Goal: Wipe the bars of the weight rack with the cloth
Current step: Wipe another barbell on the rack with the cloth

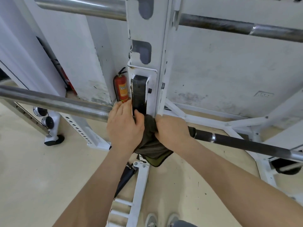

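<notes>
A steel barbell (54, 102) lies across the white rack upright (146, 46) at waist height, its dark knurled part (237, 142) running off to the right. A dark olive cloth (150, 143) is draped over the bar just below the upright's black hook pad (138, 94). My left hand (124, 126) curls over the bar and the cloth's left side. My right hand (172, 130) grips the cloth around the bar on the right. A second bar (229, 25) rests higher on the rack.
A red fire extinguisher (121, 89) stands against the wall behind the upright. White rack legs and a base beam (139, 185) run along the beige floor by my shoes (151, 220). Another white frame (73, 126) with holes stands at the left.
</notes>
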The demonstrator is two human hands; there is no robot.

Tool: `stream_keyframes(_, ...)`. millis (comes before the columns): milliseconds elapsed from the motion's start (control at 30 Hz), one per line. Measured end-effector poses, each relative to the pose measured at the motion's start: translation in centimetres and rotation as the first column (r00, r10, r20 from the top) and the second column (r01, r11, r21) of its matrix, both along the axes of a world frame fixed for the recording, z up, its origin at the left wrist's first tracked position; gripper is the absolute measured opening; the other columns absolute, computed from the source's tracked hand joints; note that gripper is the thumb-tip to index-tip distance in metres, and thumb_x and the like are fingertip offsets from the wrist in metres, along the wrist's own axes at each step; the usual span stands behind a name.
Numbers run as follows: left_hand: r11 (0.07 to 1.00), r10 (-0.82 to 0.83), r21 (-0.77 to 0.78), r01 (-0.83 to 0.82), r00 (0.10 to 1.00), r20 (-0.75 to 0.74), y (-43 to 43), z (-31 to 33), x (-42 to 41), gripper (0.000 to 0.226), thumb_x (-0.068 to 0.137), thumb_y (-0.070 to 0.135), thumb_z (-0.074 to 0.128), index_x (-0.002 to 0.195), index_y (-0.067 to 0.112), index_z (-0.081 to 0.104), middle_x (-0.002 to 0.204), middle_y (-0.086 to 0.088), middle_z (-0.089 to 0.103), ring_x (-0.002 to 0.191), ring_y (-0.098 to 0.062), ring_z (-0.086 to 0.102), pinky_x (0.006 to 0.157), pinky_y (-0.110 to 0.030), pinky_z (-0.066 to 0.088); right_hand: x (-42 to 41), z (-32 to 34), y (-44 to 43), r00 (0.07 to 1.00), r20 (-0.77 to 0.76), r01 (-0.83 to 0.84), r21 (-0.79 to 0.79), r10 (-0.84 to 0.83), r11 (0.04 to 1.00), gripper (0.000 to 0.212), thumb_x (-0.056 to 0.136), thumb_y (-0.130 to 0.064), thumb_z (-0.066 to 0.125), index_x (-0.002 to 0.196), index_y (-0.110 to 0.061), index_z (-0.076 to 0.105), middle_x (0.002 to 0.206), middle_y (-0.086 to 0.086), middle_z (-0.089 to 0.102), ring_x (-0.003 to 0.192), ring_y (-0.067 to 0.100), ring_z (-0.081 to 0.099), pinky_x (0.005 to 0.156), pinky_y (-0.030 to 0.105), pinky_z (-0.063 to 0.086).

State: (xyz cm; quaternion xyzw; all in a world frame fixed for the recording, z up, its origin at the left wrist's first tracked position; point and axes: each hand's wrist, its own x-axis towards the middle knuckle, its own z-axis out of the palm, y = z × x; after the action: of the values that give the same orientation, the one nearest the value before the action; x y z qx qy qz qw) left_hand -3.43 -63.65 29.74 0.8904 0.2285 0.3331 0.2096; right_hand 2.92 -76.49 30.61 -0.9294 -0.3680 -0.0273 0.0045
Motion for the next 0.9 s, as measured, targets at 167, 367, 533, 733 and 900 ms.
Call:
stream_keyframes(167, 1.0, 0.013, -0.026, -0.013, 1.0, 0.002, -0.3, 0.3, -0.2, 0.035, 0.085, 0.016, 0.052, 0.116, 0.006, 0.062, 0.113, -0.011, 0.067, 0.12, -0.031, 0.053, 0.095, -0.046, 0.047, 0.9, 1.7, -8.6, 0.985, -0.007, 0.169, -0.179, -0.173, 0.969, 0.017, 0.084, -0.034, 0.054, 0.086, -0.021, 0.042, 0.083, -0.002, 0.059, 0.072, 0.023, 0.06, 0.062, 0.031, 0.043)
stream_keyframes(367, 0.999, 0.048, 0.022, -0.046, 0.994, -0.102, -0.5, 0.5, 0.5, 0.035, 0.084, 0.021, 0.05, 0.113, 0.004, 0.059, 0.105, -0.012, 0.067, 0.112, -0.033, 0.053, 0.096, -0.049, 0.042, 0.2, 2.1, -3.4, 0.986, -0.055, 0.144, -0.211, -0.158, 0.967, 0.012, 0.088, -0.027, 0.054, 0.09, -0.015, 0.056, 0.086, 0.002, 0.062, 0.076, 0.026, 0.061, 0.06, 0.029, 0.038)
stream_keyframes(533, 0.996, 0.04, 0.081, -0.031, 0.992, -0.12, -0.3, 0.3, 0.5, 0.035, 0.085, 0.023, 0.044, 0.112, 0.004, 0.056, 0.103, -0.013, 0.066, 0.106, -0.034, 0.055, 0.094, -0.047, 0.041, -0.8, 0.9, 3.1, 0.999, -0.042, 0.036, 0.052, -0.033, 0.998, 0.012, 0.094, -0.015, 0.051, 0.101, -0.013, 0.061, 0.095, 0.006, 0.068, 0.087, 0.028, 0.066, 0.061, 0.032, 0.037)
stream_keyframes(733, 0.988, 0.112, 0.128, -0.084, 0.968, -0.224, -1.2, 0.4, 0.4, 0.03, 0.09, 0.024, 0.045, 0.108, 0.002, 0.052, 0.102, -0.018, 0.064, 0.108, -0.039, 0.053, 0.093, -0.054, 0.04, 0.1, 0.7, -0.6, 0.998, -0.027, -0.055, 0.008, 0.055, 0.998, 0.017, 0.093, -0.012, 0.054, 0.11, -0.013, 0.057, 0.101, 0.004, 0.066, 0.091, 0.024, 0.064, 0.053, 0.028, 0.026)
stream_keyframes(900, 0.976, 0.121, 0.212, -0.056, 0.945, -0.305, -5.1, -0.2, -0.9, 0.057, 0.093, 0.027, 0.052, 0.138, -0.006, 0.038, 0.139, -0.03, 0.044, 0.134, -0.044, 0.033, 0.11, -0.055, 0.028, 1.3, 0.8, -5.1, 0.995, -0.103, -0.014, -0.014, 0.012, 1.0, 0.015, 0.09, -0.018, 0.06, 0.105, -0.015, 0.056, 0.074, -0.002, 0.045, 0.074, 0.021, 0.057, 0.06, 0.032, 0.035)
